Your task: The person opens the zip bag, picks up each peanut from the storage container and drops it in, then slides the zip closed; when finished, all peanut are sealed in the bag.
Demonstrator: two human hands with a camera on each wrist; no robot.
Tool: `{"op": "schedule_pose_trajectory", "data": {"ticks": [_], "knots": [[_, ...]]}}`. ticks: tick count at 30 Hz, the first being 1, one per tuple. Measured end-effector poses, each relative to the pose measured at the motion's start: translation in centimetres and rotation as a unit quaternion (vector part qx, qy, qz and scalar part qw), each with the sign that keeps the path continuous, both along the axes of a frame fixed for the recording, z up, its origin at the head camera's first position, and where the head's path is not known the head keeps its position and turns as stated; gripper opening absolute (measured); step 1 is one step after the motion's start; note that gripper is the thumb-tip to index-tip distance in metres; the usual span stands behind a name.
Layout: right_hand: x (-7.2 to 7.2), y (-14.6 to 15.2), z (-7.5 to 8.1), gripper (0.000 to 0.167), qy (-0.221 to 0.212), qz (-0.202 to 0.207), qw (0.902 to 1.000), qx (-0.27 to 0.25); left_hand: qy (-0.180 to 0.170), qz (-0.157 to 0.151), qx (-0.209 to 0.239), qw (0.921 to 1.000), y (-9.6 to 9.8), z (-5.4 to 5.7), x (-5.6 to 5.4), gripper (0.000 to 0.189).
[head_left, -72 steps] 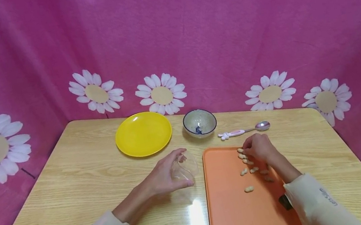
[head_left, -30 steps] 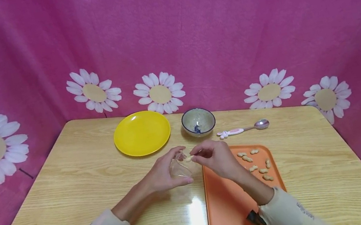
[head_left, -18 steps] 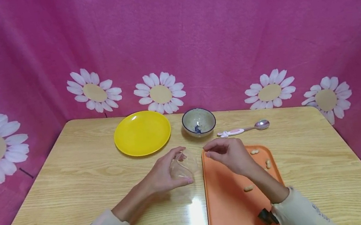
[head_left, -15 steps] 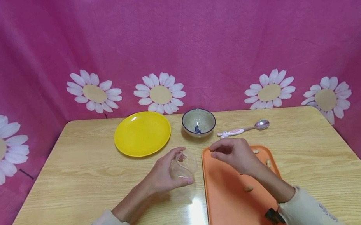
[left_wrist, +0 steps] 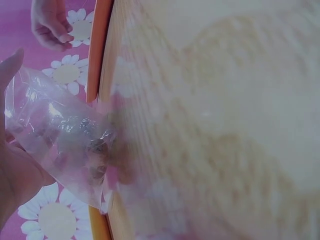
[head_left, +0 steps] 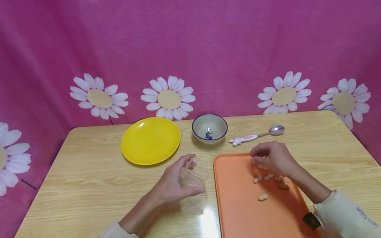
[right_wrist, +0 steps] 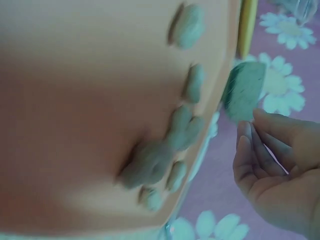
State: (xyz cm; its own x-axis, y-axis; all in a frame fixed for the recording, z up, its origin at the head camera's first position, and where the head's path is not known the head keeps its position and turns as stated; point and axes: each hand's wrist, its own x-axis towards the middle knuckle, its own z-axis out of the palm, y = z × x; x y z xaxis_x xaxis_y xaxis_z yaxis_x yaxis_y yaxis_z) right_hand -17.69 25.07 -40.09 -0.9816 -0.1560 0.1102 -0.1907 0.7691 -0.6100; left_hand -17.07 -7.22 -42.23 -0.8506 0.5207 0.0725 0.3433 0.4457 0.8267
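Note:
My left hand [head_left: 174, 182] grips a clear plastic bag [head_left: 195, 174] beside the tray's left edge, its thumb and fingers spread about the mouth. Brownish lumps, probably peanuts [left_wrist: 97, 159], show blurred low in that bag in the left wrist view. Over the far part of an orange tray [head_left: 246, 222] hovers my right hand [head_left: 275, 159], fingers bent, thumb near the fingertips. The right wrist view shows nothing between them. Several unshelled peanuts [head_left: 263, 197] lie below and beside this hand, some partly hidden by it in the head view.
Behind the bag sits a yellow plate [head_left: 151, 141]. A small dark-rimmed bowl [head_left: 210, 129] stands to its right. Past the tray's far edge lies a spoon [head_left: 249, 138] with a rabbit-shaped handle end. A pink flowered cloth [head_left: 201, 42] hangs behind the wooden table.
My right hand brought a peanut to the bag's mouth, came away without it, and moved right, back over the peanuts. The left hand has kept the bag in nearly the same place.

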Motion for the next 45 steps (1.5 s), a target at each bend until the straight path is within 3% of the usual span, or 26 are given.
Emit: {"op": "schedule_pose_trajectory", "data": {"ticks": [4, 12, 26, 31, 39, 45], "knots": [[-0.6, 0.9, -0.6, 0.011, -0.015, -0.015, 0.9993, 0.031, 0.007, -0.003, -0.001, 1.0000, -0.1, 0.0, 0.0, 0.087], [-1.1, 2.1, -1.6, 0.004, -0.029, -0.020, 0.9953, 0.090, -0.013, -0.002, 0.000, 0.9999, 0.1, -0.3, 0.1, 0.085], [-1.5, 2.1, -2.0, 0.004, -0.022, 0.014, 0.9948, 0.098, 0.006, -0.007, -0.008, 0.9999, 0.1, -0.3, 0.0, 0.086], [-1.6, 2.2, -1.6, 0.006, -0.044, 0.018, 0.9942, 0.097, 0.040, -0.020, -0.003, 0.9990, 0.0, -0.4, -0.1, 0.086], [-1.0, 1.3, -0.2, 0.004, -0.035, 0.000, 0.9979, 0.054, 0.020, -0.013, -0.009, 0.9997, 0.0, -0.4, -0.2, 0.087], [-0.4, -0.7, 1.4, 0.003, -0.007, 0.036, 0.9992, 0.017, 0.014, -0.009, -0.011, 0.9998, -0.1, -0.4, -0.2, 0.088]]}}
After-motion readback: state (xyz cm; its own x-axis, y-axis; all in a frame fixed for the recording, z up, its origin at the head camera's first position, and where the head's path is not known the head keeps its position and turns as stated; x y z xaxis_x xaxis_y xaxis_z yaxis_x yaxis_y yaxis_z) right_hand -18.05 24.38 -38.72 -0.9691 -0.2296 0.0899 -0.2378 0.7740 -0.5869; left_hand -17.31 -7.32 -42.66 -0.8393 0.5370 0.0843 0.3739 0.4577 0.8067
